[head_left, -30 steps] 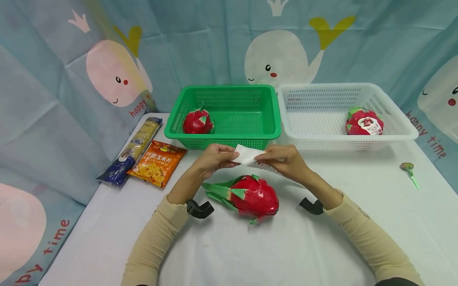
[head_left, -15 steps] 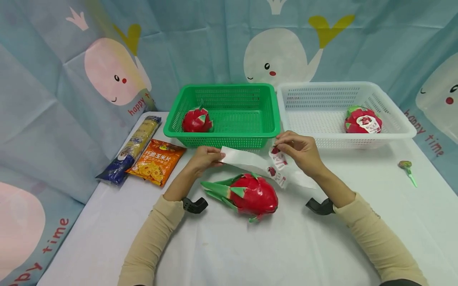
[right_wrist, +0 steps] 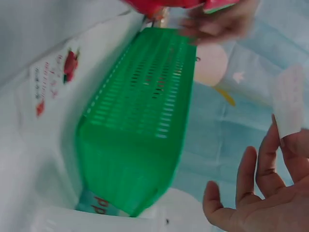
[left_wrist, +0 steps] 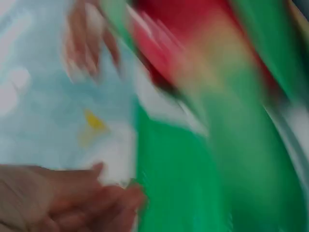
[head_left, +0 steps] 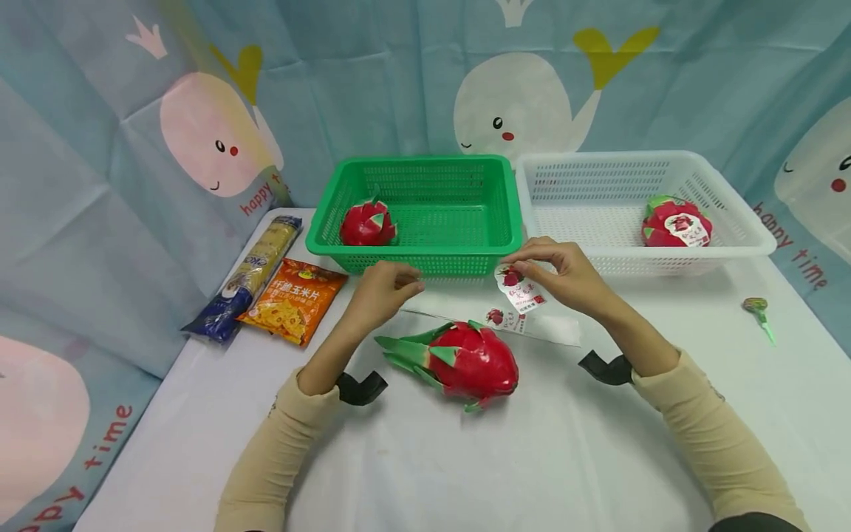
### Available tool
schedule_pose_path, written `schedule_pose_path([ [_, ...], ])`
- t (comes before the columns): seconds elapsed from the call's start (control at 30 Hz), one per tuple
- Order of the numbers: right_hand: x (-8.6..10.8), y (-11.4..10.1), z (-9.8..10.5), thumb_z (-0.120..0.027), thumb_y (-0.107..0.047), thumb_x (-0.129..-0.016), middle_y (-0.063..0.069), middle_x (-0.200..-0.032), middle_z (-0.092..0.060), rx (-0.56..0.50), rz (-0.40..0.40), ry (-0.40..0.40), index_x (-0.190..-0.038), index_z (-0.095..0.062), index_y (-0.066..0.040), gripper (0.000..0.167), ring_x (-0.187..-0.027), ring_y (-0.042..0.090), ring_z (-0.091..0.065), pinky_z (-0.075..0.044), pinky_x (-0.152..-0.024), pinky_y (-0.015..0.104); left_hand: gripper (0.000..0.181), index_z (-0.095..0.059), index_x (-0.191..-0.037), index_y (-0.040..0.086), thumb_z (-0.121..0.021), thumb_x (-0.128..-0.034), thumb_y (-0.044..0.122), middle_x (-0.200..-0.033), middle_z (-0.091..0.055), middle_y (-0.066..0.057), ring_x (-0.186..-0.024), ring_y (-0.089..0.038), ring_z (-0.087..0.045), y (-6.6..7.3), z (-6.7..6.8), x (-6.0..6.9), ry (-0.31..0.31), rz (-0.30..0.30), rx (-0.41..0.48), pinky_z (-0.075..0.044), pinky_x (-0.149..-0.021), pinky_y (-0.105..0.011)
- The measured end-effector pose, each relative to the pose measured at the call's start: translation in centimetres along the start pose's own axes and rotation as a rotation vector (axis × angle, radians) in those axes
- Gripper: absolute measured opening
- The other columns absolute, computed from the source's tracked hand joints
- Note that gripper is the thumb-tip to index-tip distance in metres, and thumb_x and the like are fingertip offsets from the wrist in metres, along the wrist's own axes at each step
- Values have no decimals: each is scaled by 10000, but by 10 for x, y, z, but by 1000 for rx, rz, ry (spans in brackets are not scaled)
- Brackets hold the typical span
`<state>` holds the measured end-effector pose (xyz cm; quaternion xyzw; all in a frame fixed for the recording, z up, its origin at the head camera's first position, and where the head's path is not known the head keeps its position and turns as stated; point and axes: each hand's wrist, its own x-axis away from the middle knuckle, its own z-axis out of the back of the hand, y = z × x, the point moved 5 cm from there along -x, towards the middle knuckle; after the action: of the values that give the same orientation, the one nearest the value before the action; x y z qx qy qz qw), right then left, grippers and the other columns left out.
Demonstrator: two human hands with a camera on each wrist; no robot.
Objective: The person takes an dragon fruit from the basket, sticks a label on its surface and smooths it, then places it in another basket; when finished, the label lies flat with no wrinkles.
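My right hand (head_left: 565,279) pinches a white sticker (head_left: 520,292) with a red dragon fruit print between thumb and fingertips. In the right wrist view the sticker (right_wrist: 289,104) shows its pale back. My left hand (head_left: 382,294) hovers with loosely bent fingers and holds nothing; motion blurs it in the left wrist view. Below both hands, a white sticker strip (head_left: 561,329) with another printed label lies on the table. Just nearer than the strip, a red dragon fruit (head_left: 475,362) lies on its side, its long green leaves pointing left.
Behind the hands stand a green basket (head_left: 425,251) and a white basket (head_left: 638,255). One dragon fruit (head_left: 368,224) sits in the green one; a labelled dragon fruit (head_left: 665,225) in the white. Pasta pack (head_left: 249,277) and orange snack bag (head_left: 292,301) lie left, a lollipop (head_left: 759,318) right.
The sticker has come off the strip and stays in my right hand, which moved right. My left hand has let go of the strip, which now lies flat on the table.
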<state>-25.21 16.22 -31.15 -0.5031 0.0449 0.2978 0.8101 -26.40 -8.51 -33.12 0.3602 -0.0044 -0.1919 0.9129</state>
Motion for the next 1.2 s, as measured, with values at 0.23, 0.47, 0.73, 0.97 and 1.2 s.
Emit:
schedule_pose_path([
  [0.23, -3, -18, -15, -568, -50, -893, 46, -956, -642, 35, 44, -63, -1059, -688, -61, 205, -928, 108, -509, -457, -729, 259, 261, -688, -978, 57, -711, -804, 251, -888, -712, -48, -764, -119, -665, 66, -9, -7, 63, -140, 176, -537, -682, -226],
  [0.47, 1, -27, -25, -569, -2, -877, 56, -949, -676, 78, 116, 11, -1140, -648, -46, 278, -954, 142, -538, -463, -815, 311, 155, -703, -896, 8, -695, -815, 140, -782, -700, -110, -628, -132, -617, 63, -24, -14, -43, -113, 383, -497, -585, -219],
  [0.73, 15, -17, -9, -571, -172, -906, 74, -1038, -667, 7, -150, 231, -1212, -582, -92, 316, -1037, 50, -550, -414, -975, 403, 138, -692, -892, 37, -678, -836, 163, -824, -691, -83, -708, -173, -616, 62, -17, -3, 157, -162, 419, -518, -635, -241],
  [0.97, 37, -4, -20, -644, -202, -861, -93, -795, -638, -185, -401, 107, -920, -622, -19, 193, -744, 63, -600, -490, -730, 200, 129, -694, -873, 35, -699, -817, 151, -802, -704, -83, -688, -203, -655, 63, -25, 21, 225, -229, 461, -549, -637, -253],
  [1.2, 55, 9, -31, -632, -168, -866, -76, -773, -627, -248, -459, -112, -871, -631, -43, 125, -764, 86, -584, -492, -784, 275, 73, -728, -799, 96, -720, -796, 168, -651, -671, -20, -493, -112, -519, 57, -44, 55, 138, -135, 418, -404, -437, -181],
])
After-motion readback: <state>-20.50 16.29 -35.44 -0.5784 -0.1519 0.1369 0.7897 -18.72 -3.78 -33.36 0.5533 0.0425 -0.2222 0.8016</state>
